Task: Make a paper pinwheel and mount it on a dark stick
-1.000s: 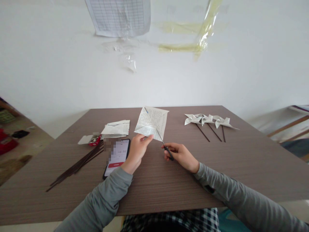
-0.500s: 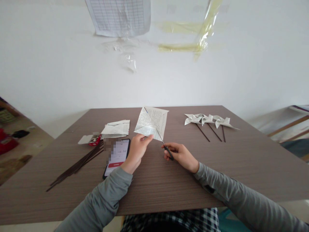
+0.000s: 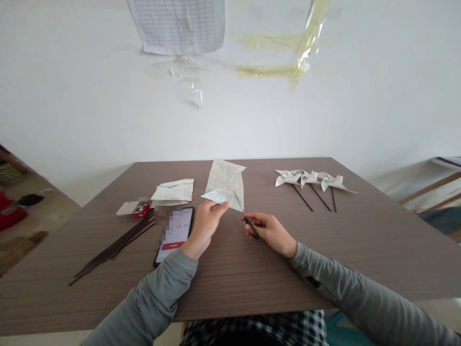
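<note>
Left hand (image 3: 202, 226): grip closed on the near corner of a sheet of paper (image 3: 225, 182), thumb and fingers pinching it. Sheet is held up off the worktop (image 3: 252, 274), tilted, its far edge standing highest. Paper is white, covered with handwritten lines, folded or curled along one side.

Right hand (image 3: 268, 229): grip closed around the dark handles of a pair of scissors (image 3: 245, 216). Thin blades point up and away, tips meeting the sheet's lower edge just right of the left hand. Whether the blades are parted: cannot tell. Both arms in grey sleeves.

Near left hand, on the worktop: a phone (image 3: 175, 233), screen lit, red band at the bottom. Left of it, a bundle of thin dark sticks (image 3: 115, 247) lying diagonally. Further back, a stack of folded papers (image 3: 173, 191) and a small open box (image 3: 133, 207) with a red part.

Right rear of the worktop: three paper pinwheels (image 3: 311, 179) on dark sticks, lying flat, side by side.

Worktop: brown wood grain, pushed against a white wall (image 3: 90, 110). On the wall, a printed grid sheet (image 3: 178, 24) and strips of yellowed tape (image 3: 288, 53).
</note>
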{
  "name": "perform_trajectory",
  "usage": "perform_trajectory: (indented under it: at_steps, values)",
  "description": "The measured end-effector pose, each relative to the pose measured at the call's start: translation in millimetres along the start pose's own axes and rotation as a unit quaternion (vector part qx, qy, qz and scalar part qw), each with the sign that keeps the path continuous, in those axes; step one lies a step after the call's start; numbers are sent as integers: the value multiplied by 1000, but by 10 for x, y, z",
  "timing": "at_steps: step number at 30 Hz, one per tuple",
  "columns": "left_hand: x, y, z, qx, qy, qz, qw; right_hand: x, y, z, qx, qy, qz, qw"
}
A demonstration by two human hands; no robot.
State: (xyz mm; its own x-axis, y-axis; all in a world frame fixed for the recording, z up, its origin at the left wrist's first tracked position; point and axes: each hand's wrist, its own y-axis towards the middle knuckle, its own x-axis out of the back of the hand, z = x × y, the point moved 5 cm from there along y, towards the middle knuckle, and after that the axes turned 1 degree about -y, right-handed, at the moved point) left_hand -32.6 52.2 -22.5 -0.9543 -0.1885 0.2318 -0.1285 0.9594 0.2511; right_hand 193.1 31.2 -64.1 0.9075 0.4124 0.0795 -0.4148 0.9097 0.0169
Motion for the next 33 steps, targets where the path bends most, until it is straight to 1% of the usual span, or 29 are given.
perform_trajectory:
  at_steps: [3, 10, 20, 33]
  values:
    - [5, 0, 0, 1, 6, 0, 1000, 9, 14, -31, 1, -7, 5, 1000]
    - [-4, -17, -32, -5, 0, 5, 1000, 44, 15, -47, 9, -17, -8, 1000]
    - [-8, -13, -35, -2, 8, 10, 1000, 38, 28, -68, 6, -10, 3, 1000]
    - [-14, -10, -43, -14, 18, 13, 1000, 18, 8, 25, 8, -22, -11, 1000]
